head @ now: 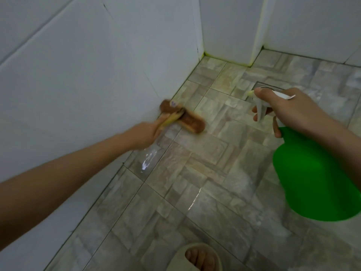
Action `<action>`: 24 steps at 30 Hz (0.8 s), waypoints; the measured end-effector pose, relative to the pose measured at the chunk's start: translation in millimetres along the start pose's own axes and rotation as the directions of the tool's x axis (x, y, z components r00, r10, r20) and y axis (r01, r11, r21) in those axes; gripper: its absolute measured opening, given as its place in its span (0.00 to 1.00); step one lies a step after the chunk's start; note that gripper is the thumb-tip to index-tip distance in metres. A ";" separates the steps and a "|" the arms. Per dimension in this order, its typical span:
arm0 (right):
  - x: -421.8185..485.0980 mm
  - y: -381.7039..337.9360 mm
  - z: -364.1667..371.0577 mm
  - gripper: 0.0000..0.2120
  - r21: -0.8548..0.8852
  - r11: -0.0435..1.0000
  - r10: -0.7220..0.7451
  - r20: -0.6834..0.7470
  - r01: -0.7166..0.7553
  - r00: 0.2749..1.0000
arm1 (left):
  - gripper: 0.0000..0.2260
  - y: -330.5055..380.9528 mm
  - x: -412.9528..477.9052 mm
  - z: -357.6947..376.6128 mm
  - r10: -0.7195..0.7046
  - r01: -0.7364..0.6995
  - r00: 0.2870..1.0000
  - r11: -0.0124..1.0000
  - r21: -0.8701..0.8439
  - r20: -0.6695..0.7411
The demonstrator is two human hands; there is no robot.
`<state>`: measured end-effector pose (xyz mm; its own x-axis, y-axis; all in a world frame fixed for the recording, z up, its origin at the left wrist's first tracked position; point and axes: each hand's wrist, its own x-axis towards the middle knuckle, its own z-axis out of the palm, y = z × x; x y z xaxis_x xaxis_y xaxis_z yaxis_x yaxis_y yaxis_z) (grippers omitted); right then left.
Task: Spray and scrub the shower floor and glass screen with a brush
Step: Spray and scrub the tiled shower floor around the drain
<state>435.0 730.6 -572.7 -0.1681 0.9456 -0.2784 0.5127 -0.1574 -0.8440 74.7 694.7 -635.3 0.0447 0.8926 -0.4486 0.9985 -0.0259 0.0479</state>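
Brown-bristled brush gripped by left hand on floor tiles | green spray bottle clasped by right hand

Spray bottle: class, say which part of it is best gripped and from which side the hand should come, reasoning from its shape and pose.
Probably the narrow neck just below the white spray head, approached from the back, opposite the nozzle, as the right hand does. The green body flares too wide for fingers to wrap, and the trigger hangs at the front within a forefinger's reach.
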 end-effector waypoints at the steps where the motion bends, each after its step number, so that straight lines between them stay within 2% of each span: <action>1: 0.7 0.4 0.3 0.27 0.003 1.000 0.010 -0.001 -0.010 1.000 | 0.24 13.1 21.3 -8.1 0.007 -0.007 1.000 1.000 -0.026 -0.002; 4: 0.0 1.7 0.0 0.27 0.039 0.998 0.045 -0.022 -0.045 0.999 | 0.24 30.7 35.5 -14.0 0.039 -0.040 0.999 0.997 -0.072 -0.012; 6: -4.3 2.1 -7.0 0.27 0.045 0.998 0.047 -0.039 -0.045 0.998 | 0.24 16.7 6.1 -0.7 0.039 -0.040 0.999 0.997 -0.059 -0.013; 9: -11.4 5.3 -21.1 0.27 -0.026 0.999 0.023 -0.065 -0.025 0.998 | 0.24 -10.2 -30.8 10.6 0.014 -0.013 0.998 0.999 -0.031 0.063; 11: -10.2 5.4 -29.2 0.29 -0.082 0.996 0.033 -0.096 -0.041 0.995 | 0.25 -8.4 -12.4 4.5 0.023 -0.023 0.998 1.000 -0.012 0.054; 15: 0.5 2.6 -31.3 0.30 -0.118 0.991 0.045 -0.130 -0.061 0.990 | 0.25 38.3 86.2 -23.1 0.033 -0.034 0.995 0.999 -0.012 -0.096; 19: 11.6 6.7 -29.6 0.30 -0.080 0.995 0.048 -0.166 -0.062 0.985 | 0.24 104.2 167.2 -67.2 0.007 -0.014 0.996 0.997 -0.078 -0.091; 22: 14.2 13.4 -34.5 0.32 0.017 0.996 0.085 -0.169 -0.084 0.982 | 0.24 114.9 163.5 -72.9 0.067 -0.071 0.995 0.996 -0.050 -0.070; 24: 9.0 19.9 -37.8 0.32 0.009 0.996 0.091 -0.159 -0.090 0.983 | 0.24 91.1 134.0 -56.3 0.090 -0.093 0.993 0.995 -0.036 -0.073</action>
<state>475.5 746.7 -574.7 0.0147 0.9606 -0.2776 0.5181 -0.2448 -0.8195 169.8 837.3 -640.8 0.1318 0.9172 -0.3759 0.9883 -0.0925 0.1209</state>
